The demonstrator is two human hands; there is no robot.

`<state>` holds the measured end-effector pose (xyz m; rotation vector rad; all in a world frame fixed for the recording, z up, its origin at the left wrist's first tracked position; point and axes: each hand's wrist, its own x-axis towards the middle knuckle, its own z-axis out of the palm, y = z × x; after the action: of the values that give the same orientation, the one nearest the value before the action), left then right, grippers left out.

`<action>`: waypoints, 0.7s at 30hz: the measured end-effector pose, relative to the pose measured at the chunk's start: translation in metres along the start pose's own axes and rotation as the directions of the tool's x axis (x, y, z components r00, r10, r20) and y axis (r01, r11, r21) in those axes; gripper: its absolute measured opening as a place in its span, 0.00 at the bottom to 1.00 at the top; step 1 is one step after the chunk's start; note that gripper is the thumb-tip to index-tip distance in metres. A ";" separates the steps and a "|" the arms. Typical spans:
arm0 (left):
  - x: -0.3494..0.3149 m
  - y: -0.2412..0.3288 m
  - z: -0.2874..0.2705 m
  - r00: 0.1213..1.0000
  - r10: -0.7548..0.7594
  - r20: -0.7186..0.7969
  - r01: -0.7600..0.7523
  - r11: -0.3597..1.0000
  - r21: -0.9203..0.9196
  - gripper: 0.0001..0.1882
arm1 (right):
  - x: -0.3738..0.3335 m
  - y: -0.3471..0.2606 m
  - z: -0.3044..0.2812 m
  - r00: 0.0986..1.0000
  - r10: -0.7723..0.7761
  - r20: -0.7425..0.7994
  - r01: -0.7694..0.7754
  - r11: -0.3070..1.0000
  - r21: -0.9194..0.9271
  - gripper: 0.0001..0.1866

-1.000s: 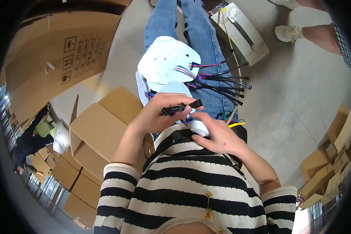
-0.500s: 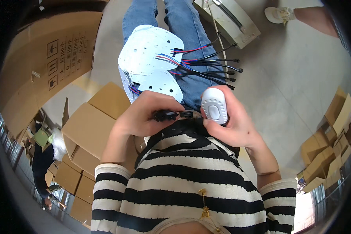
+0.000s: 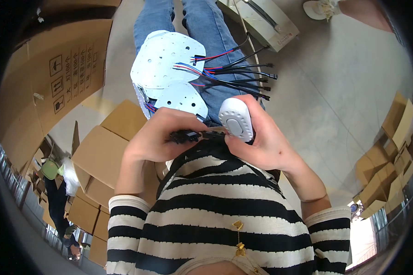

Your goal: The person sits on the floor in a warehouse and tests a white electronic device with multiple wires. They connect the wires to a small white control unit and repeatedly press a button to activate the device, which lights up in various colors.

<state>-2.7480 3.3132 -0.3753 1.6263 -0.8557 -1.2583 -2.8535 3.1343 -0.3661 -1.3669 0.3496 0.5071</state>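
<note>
Nearest, just in front of the striped top (image 3: 229, 206), the left hand (image 3: 157, 130) was curled around a clump of black plug connectors (image 3: 186, 136), too bunched to count. The right hand (image 3: 267, 143) grasped one white oval controller (image 3: 236, 121) above the lap, buttons facing up; one more black connector (image 3: 213, 135) lay between the two hands. Pulling them apart sharply could have strained hidden wiring, and the controller could have slipped if the right thumb had been occupied with that connector.

Beyond, on the one pair of jeans (image 3: 204, 25), lay one large perforated white panel (image 3: 163, 55) and one smaller white panel (image 3: 181, 98); whether the edge at their left was a third, I could not tell. About seven black leads (image 3: 238, 81) fanned rightward, their ends loose past the thigh; a shifting leg could have snagged them or tipped the panels. Farther off stood one grey box (image 3: 261, 23) and one pale shoe (image 3: 315, 10).
</note>
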 end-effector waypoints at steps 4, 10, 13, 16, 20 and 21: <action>0.000 -0.003 -0.001 0.999 0.023 0.026 -0.022 0.999 -0.033 0.10 | 0.002 -0.001 0.005 1.000 -0.020 -0.023 0.020 0.999 -0.027 0.21; 0.005 -0.010 -0.004 0.993 0.005 0.118 -0.010 0.999 0.045 0.10 | 0.005 0.007 -0.001 0.999 -0.044 0.007 0.044 0.999 0.007 0.23; 0.007 -0.010 -0.013 0.979 0.000 0.205 -0.007 0.999 0.032 0.11 | 0.009 0.012 -0.005 0.992 -0.120 0.039 0.122 0.991 -0.052 0.24; 0.012 -0.007 -0.023 0.950 -0.150 0.275 0.158 0.987 -0.007 0.09 | 0.011 0.013 -0.002 0.999 0.024 0.031 -0.027 0.994 0.104 0.21; 0.023 -0.001 -0.033 0.919 -0.196 0.341 0.211 0.978 -0.005 0.12 | 0.016 0.018 0.000 0.990 -0.135 -0.034 0.135 0.990 0.027 0.19; 0.024 -0.001 -0.033 0.915 -0.206 0.348 0.215 0.977 0.012 0.11 | 0.017 0.016 0.001 0.991 -0.127 -0.037 0.127 0.992 0.016 0.18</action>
<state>-2.7101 3.2997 -0.3820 1.5279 -0.8858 -1.7395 -2.8483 3.1398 -0.3882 -1.3718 0.2940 0.3733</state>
